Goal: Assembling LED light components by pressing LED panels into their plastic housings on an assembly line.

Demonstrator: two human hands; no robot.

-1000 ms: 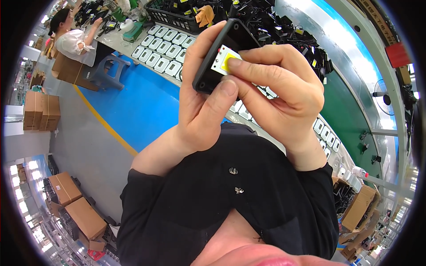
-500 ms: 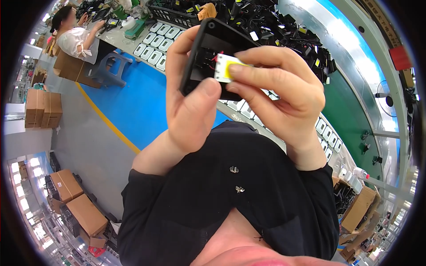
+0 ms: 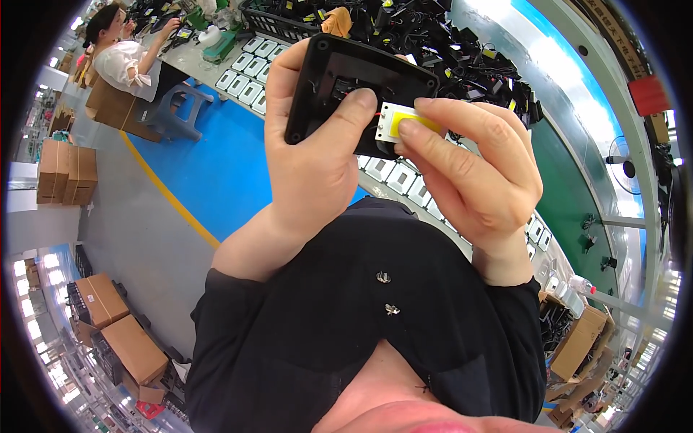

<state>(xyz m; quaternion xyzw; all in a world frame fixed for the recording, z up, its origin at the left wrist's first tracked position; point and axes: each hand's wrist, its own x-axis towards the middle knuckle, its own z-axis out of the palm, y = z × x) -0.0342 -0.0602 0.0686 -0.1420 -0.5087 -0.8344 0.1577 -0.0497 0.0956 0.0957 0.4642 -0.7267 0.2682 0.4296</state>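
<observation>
My left hand (image 3: 310, 166) is closed round a black plastic housing (image 3: 408, 78), a shallow open case with rounded corners and screw holes. Its thumb presses down inside the case, over some dark parts that it partly hides. Between the thumb and fingers of my right hand (image 3: 484, 169) is a small white LED board (image 3: 385, 128) with a yellow patch. The board is at the case's lower right edge, and a bit of red wire shows beside it. Where the wire leads is hidden by my left thumb.
Rows of white-framed parts (image 3: 249, 81) lie on the bench beneath my hands. Beyond them is a heap of black parts with cables (image 3: 469, 61), beside a black crate (image 3: 278, 29). A co-worker (image 3: 119, 61) sits at the far left near a grey stool (image 3: 177, 112). Cardboard boxes (image 3: 133, 350) stand lower left.
My right hand has drawn the LED board right and slightly down, from over the case to its edge. The case has turned more face-on, and my left thumb has moved into it.
</observation>
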